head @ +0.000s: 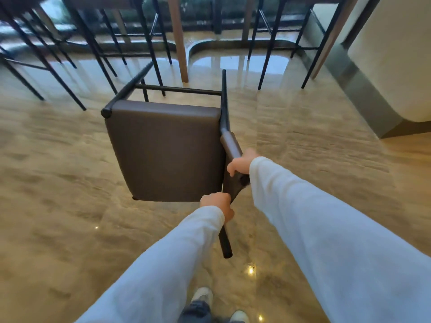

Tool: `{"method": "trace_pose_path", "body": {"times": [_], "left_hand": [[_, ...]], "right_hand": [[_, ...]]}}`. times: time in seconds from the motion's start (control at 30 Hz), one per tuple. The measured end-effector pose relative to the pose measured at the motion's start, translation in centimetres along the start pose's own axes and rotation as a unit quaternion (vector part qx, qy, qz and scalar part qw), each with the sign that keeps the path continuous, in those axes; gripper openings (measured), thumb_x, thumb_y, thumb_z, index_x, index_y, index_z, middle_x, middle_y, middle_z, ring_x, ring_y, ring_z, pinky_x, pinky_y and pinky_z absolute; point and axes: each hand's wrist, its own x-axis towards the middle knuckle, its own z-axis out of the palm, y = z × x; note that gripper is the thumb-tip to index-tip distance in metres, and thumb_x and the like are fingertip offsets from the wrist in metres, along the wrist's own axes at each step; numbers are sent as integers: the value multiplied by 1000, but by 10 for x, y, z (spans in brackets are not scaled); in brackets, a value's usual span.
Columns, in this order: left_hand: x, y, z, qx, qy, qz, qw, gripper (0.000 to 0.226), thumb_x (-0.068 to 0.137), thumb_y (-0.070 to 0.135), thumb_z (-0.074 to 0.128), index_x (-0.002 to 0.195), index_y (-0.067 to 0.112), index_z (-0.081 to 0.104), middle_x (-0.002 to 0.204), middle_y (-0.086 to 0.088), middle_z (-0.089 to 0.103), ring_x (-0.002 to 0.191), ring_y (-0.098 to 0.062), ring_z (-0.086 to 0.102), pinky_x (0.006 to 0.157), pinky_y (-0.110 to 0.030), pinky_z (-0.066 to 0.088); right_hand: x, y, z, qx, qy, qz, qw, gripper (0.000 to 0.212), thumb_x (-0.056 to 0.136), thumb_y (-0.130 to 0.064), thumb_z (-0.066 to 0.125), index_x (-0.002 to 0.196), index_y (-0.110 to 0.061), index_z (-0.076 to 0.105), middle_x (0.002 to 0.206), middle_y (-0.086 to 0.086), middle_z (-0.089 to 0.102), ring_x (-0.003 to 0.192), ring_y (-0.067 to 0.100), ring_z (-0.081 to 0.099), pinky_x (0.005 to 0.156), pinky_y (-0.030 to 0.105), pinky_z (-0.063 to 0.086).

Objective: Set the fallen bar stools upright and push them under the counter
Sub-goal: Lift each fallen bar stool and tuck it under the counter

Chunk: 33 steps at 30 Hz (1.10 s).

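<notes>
Presently one bar stool [166, 150] is off its feet and mid-lift: its brown padded seat faces the camera, its low backrest [231, 148] lies along the seat's right edge, and its black legs [179, 90] run away towards the far window, so the stool lies on its side, tipped rather than upright. One black frame tube [225, 243] extends down past the hands towards the person. Whether any part of the stool touches the polished stone floor [58, 183] cannot be told from this view. Further back, several other stools [93, 43] stand on their legs beneath the table [178, 36], apparently in place already; how many were fallen at the outset is not shown. Judged on this evidence, the task is partly complete: this stool remains to be brought upright, set on its four legs, and pushed in under the table, where a gap appears beside the wooden support. The left hand [218, 203] is closed around the frame tube at the seat's near right corner. The right hand [240, 163] is closed over the edge of the backrest, fingers curled round it. Both hands carry the load; neither is free. White sleeves [326, 229] cover both forearms, and shoes [203, 296] show at the bottom edge.
</notes>
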Motion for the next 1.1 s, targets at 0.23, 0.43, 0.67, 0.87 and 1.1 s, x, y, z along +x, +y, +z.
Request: {"method": "trace_pose_path", "body": {"times": [0.23, 0.43, 0.67, 0.87, 1.1], "left_hand": [[-40, -20, -144, 41, 18, 23, 999, 9, 83, 19, 46, 75, 21, 49, 72, 4, 50, 73, -21, 52, 70, -33, 37], [-40, -42, -222, 43, 8, 41, 998, 23, 85, 18, 47, 105, 18, 59, 81, 2, 55, 85, -24, 62, 71, -31, 42], [-11, -41, -279, 63, 47, 59, 995, 10, 80, 16, 50, 88, 20, 54, 84, 0, 54, 81, -27, 59, 68, -30, 42], [13, -43, -326, 91, 45, 40, 994, 17, 82, 20, 54, 98, 20, 59, 81, 3, 53, 74, -22, 54, 69, -29, 42], [53, 1, -387, 142, 103, 55, 983, 27, 82, 21, 48, 105, 22, 62, 94, 1, 61, 89, -25, 61, 71, -30, 35]], "right_hand": [[-31, -112, -60, 120, -7, 16, 993, 58, 65, 1, 66, 119, -5, 45, 115, 21, 55, 89, 44, 63, 71, 51, 58], [-18, -174, -88, 164, -49, 47, 984, 59, 69, 1, 63, 125, -6, 47, 124, 20, 53, 99, 42, 63, 85, 49, 55], [8, -216, -141, 141, -56, 50, 987, 30, 73, -5, 65, 98, -4, 50, 107, 18, 54, 85, 37, 64, 82, 45, 57], [34, -245, -167, 160, -89, 38, 982, 25, 74, -4, 62, 94, -4, 49, 91, 17, 54, 61, 34, 64, 52, 44, 59], [71, -249, -249, 253, -109, 59, 959, 39, 71, 0, 64, 106, -6, 48, 97, 20, 57, 67, 41, 67, 46, 42, 56]]}}
